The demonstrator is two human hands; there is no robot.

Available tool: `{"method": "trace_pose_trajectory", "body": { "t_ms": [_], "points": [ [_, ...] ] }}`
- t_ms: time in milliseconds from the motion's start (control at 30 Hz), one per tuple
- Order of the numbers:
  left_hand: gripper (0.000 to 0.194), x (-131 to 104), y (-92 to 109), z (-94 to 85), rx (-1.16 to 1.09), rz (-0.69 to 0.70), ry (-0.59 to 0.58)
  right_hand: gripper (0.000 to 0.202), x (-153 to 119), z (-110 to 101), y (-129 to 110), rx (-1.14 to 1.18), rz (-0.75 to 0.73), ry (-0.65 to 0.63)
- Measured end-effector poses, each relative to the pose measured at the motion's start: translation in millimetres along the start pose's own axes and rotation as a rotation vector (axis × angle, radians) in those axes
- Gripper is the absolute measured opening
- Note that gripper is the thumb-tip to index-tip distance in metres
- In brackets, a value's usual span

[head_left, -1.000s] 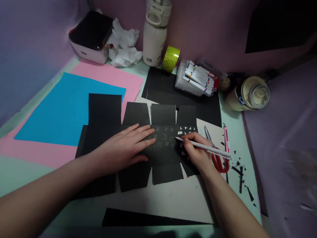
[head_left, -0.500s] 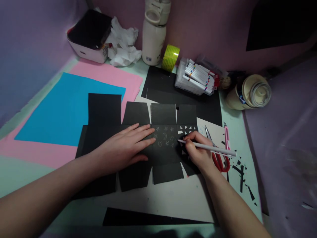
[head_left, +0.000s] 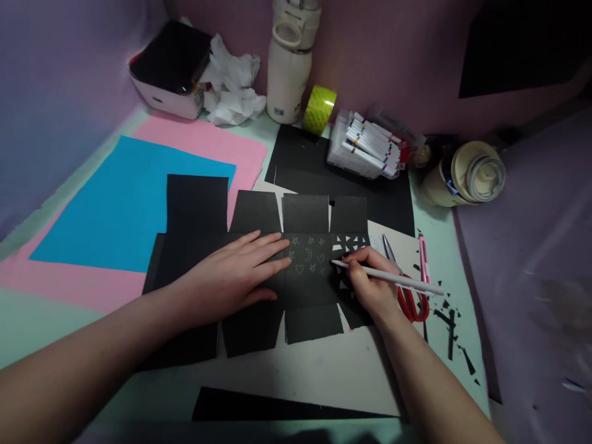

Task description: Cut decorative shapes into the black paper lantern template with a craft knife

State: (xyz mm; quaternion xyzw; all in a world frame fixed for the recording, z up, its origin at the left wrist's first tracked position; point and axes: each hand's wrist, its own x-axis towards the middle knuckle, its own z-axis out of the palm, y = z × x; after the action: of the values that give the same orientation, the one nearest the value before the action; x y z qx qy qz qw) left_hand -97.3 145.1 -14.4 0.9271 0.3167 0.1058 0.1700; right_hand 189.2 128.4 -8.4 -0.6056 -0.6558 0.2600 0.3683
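A left hand (head_left: 238, 274) lay spread, best kept firm on black paper (head_left: 308, 293); the right (head_left: 370, 280) pinched a pencil (head_left: 393, 277).

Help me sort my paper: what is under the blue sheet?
Pink paper shows past the top and bottom edges of the blue sheet. Whatever lies beneath its middle is covered, so I cannot tell if the pink continues.

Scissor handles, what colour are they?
The scissor handles are red, as the head view shows.
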Motion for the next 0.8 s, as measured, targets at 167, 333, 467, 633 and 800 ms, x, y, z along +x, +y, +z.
{"method": "trace_pose_trajectory", "body": {
  "t_ms": [167, 333, 467, 633, 800],
  "points": [
    [0.054, 0.6, 0.4, -0.3, 0.04, 0.003, -0.02, 0.012, 0.0, 0.7, 0.2, -0.007, -0.025, -0.023],
    [0.054, 1.3, 1.1, -1.3, 0.03, 0.001, -0.018, 0.012, 1.3, 1.2, -1.4, -0.012, -0.039, -0.042],
    [0.055, 1.7, 0.9, -1.4, 0.051, 0.006, -0.031, 0.012, 1.2, 1.5, -3.0, -0.016, -0.048, -0.053],
    [0.054, 1.5, 0.6, -0.7, 0.022, 0.003, -0.015, 0.013, 0.8, 1.8, -2.6, -0.016, -0.054, -0.065],
    [0.053, 1.1, 0.1, 0.2, 0.028, 0.004, -0.012, 0.014, 0.8, 2.2, -3.6, -0.033, -0.022, -0.02]
  ]
}}
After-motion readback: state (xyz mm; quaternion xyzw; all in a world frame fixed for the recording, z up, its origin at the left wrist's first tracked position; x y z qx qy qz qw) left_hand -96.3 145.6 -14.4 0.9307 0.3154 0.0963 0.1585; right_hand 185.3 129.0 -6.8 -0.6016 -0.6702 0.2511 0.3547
